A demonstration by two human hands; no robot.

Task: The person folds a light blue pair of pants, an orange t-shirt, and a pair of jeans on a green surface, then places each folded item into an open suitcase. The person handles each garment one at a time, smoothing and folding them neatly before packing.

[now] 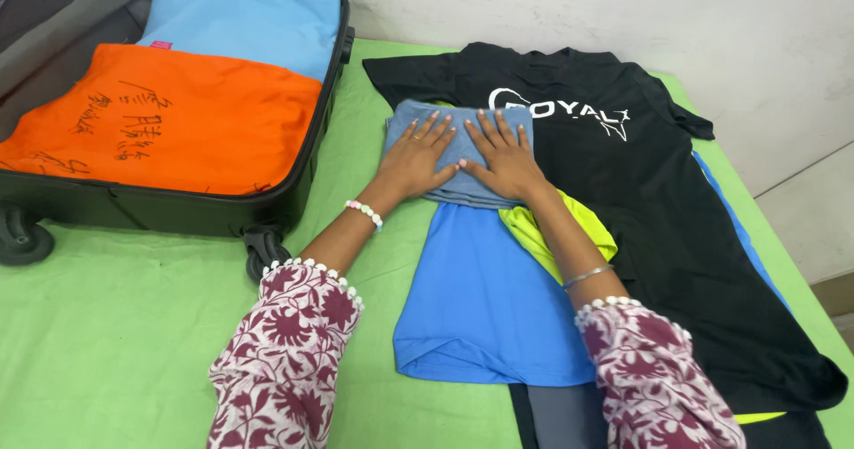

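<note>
Both hands lie flat, fingers spread, on a folded grey-blue garment (462, 157) resting on a pile of clothes. My left hand (418, 158) presses its left half; my right hand (504, 153) presses its right half. Under the folded piece a bright blue shirt (480, 298) spreads toward me, with a yellow-green garment (551, 226) poking out beside my right forearm. A black t-shirt (658, 209) with a white print lies flat to the right, partly under the folded piece.
An open black suitcase (316, 137) sits at the left, holding a folded orange garment (178, 120) and a light blue one (240, 22). Everything rests on a green sheet (116, 324). A white wall (623, 13) stands behind. A grey garment (560, 418) shows at the bottom edge.
</note>
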